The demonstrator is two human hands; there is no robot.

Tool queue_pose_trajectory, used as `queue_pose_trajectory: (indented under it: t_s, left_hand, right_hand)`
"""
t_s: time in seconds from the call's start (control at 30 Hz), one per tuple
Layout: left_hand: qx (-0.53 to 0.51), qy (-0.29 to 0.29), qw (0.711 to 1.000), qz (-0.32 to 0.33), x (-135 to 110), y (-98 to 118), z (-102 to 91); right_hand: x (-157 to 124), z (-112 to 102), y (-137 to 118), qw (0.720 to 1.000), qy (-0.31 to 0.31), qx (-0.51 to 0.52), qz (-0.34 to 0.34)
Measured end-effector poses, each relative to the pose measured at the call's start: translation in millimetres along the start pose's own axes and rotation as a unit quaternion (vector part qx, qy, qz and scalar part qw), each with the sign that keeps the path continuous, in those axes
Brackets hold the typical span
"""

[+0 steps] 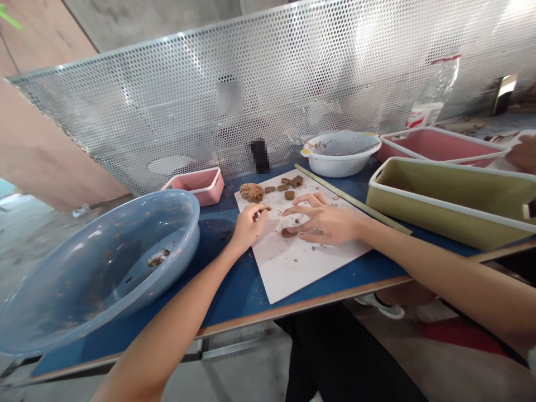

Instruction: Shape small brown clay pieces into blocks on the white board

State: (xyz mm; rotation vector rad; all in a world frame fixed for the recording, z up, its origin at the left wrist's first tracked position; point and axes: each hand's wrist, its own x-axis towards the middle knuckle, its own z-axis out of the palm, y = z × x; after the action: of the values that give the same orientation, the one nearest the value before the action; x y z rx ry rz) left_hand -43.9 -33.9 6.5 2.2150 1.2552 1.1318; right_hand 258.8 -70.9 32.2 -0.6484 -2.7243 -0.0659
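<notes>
Over the white board (276, 279), my left hand (249, 228) is closed, pinching a small brown clay-like piece (263, 209) between thumb and fingers. My right hand (324, 220) is spread low over the middle of the board, fingers apart. One of its fingertips reaches a flat brown piece (287, 233) lying on the board; whether it presses on it I cannot tell. A rough rounded brown lump (252, 192) sits at the board's far left corner. Beside it lie several small brown blocks (289, 195), with crumbs scattered around.
A large blue basin (184, 223) stands tilted at left. Behind are a small pink tray (209, 187) and a white basin (341, 162). A thin stick (355, 201) lies along the board's right edge, near a green planter box (444, 206). A perforated metal screen (176, 111) closes the back.
</notes>
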Motion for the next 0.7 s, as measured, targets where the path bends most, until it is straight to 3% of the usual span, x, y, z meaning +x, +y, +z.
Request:
queue_pose_trajectory:
  t_s: [0.27,0.47,0.7]
  left_hand:
    - [0.000,-0.007,1.000,0.000,-0.8,1.9,-0.3]
    - [0.003,-0.001,1.000,-0.006,0.1,-1.1,0.4]
    - [-0.004,-0.001,1.000,-0.004,0.1,1.7,0.3]
  right_hand:
    - [0.9,0.2,-2.0,1.000,-0.009,-0.006,-0.010]
    - [0.1,-3.7,-4.3,0.999,0.033,-0.016,-0.005]
    - [4.7,2.4,-9.0,1.000,-0.026,-0.018,-0.002]
